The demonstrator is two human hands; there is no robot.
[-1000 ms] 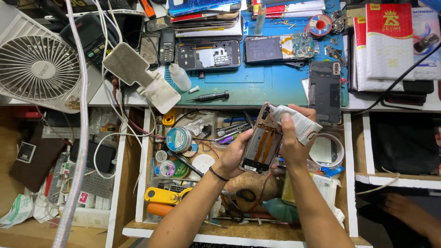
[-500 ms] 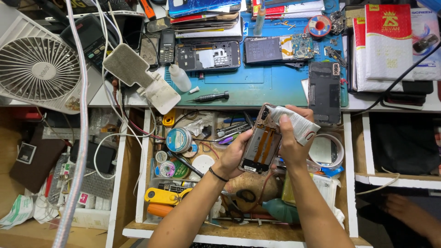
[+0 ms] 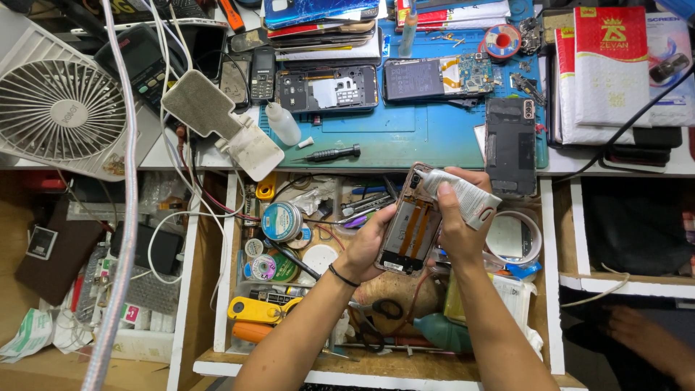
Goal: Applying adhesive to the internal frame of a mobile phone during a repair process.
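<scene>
Centrally, left hand (image 3: 371,245) is cradling an opened phone (image 3: 413,221) while right hand (image 3: 455,224) is pinching a white tube (image 3: 463,194) over its top.

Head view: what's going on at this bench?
A person holds an opened phone in the left hand above an open drawer full of tools. The right hand presses a small white tube to the phone's top edge. More opened phones lie on the blue mat behind.
</scene>
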